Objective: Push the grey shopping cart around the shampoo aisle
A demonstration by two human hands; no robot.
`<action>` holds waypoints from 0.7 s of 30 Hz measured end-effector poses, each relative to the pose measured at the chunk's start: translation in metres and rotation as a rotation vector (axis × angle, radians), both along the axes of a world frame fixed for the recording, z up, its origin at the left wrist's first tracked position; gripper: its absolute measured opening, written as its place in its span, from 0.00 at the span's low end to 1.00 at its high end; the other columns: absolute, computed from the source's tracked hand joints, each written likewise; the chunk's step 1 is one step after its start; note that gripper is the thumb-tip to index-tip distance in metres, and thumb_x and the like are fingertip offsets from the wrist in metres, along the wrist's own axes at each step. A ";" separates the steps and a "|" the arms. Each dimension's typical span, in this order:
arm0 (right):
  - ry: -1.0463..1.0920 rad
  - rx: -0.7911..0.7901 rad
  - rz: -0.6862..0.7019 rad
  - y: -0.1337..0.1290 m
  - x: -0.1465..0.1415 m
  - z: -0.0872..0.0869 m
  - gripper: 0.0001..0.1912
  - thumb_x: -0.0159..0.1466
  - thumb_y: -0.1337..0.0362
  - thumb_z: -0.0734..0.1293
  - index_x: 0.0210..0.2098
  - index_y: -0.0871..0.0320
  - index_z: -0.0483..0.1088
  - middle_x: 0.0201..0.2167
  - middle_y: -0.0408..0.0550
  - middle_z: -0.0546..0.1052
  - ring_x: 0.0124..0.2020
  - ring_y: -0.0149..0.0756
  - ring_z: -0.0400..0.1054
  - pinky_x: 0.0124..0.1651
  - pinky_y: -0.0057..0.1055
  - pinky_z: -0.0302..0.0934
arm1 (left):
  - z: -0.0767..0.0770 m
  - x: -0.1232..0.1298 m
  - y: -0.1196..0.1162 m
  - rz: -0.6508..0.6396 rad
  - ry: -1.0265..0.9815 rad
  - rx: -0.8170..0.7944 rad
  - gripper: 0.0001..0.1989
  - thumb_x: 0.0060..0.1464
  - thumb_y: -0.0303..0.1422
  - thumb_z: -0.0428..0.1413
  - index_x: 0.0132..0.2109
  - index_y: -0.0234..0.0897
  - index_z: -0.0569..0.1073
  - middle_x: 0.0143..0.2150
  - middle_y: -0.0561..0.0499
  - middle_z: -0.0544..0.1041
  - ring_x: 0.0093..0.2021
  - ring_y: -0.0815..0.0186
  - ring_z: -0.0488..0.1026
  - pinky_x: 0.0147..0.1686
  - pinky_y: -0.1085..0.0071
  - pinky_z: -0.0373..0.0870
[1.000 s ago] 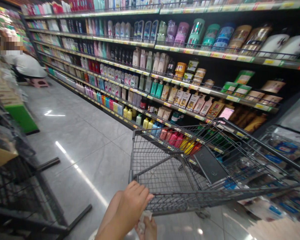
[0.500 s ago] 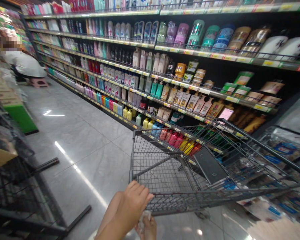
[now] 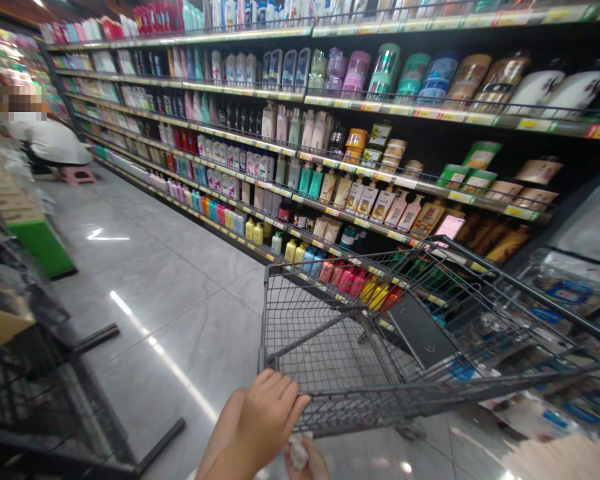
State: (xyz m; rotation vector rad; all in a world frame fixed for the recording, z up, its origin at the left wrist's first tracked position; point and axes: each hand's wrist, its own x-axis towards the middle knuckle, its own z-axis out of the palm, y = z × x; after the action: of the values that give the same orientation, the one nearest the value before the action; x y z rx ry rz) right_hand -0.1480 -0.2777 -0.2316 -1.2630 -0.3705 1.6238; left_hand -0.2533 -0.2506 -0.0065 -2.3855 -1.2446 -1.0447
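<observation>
My left hand (image 3: 273, 413) is wrapped over the near corner of a grey wire shopping cart (image 3: 330, 395), its fingers on the rim. Just below it, low in the head view, my right hand (image 3: 316, 465) closes around a crumpled whitish piece (image 3: 299, 455), which looks like tissue or thin plastic. The right hand is partly cut off by the frame's bottom edge. Inside, the cart's wire basket shows bare mesh, with a dark flat panel (image 3: 423, 330) toward its handle end.
Shelves of bottles and jars (image 3: 375, 200) run along the aisle's far side. A phone-like lit screen (image 3: 450, 228) shows beside the cart's far rim. At the left are a dark rack (image 3: 45, 400) and a green-based display (image 3: 43, 247). A person crouches near a pink stool (image 3: 79, 175).
My right hand, with the crumpled piece, has moved slightly right and down. The left hand stays on the cart's corner. The view has shifted slightly.
</observation>
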 end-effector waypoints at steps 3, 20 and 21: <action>0.054 -0.106 -0.052 0.006 0.015 0.011 0.18 0.63 0.57 0.66 0.51 0.56 0.66 0.50 0.50 0.70 0.48 0.41 0.68 0.46 0.42 0.67 | -0.001 0.002 0.003 0.024 -0.055 0.051 0.14 0.59 0.28 0.48 0.24 0.39 0.62 0.20 0.55 0.65 0.24 0.67 0.60 0.29 0.67 0.55; 0.323 -0.168 -0.315 0.026 0.074 0.090 0.15 0.43 0.69 0.75 0.22 0.58 0.63 0.20 0.40 0.72 0.19 0.27 0.69 0.22 0.21 0.64 | 0.002 -0.010 0.021 -0.017 -0.097 0.217 0.17 0.55 0.23 0.50 0.19 0.38 0.63 0.17 0.55 0.62 0.21 0.69 0.58 0.26 0.69 0.56; 0.325 -0.159 -0.314 0.027 0.074 0.093 0.15 0.43 0.69 0.75 0.22 0.58 0.63 0.20 0.40 0.72 0.19 0.27 0.68 0.21 0.21 0.64 | 0.003 -0.012 0.022 -0.015 -0.090 0.227 0.18 0.55 0.23 0.50 0.19 0.38 0.63 0.16 0.55 0.62 0.21 0.69 0.58 0.26 0.70 0.56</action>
State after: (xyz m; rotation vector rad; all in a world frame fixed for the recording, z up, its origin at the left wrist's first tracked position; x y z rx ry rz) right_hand -0.0739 -0.2507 -0.1382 -1.0840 0.1547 1.5713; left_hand -0.2656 -0.2282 -0.0037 -2.2008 -1.0737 -1.2386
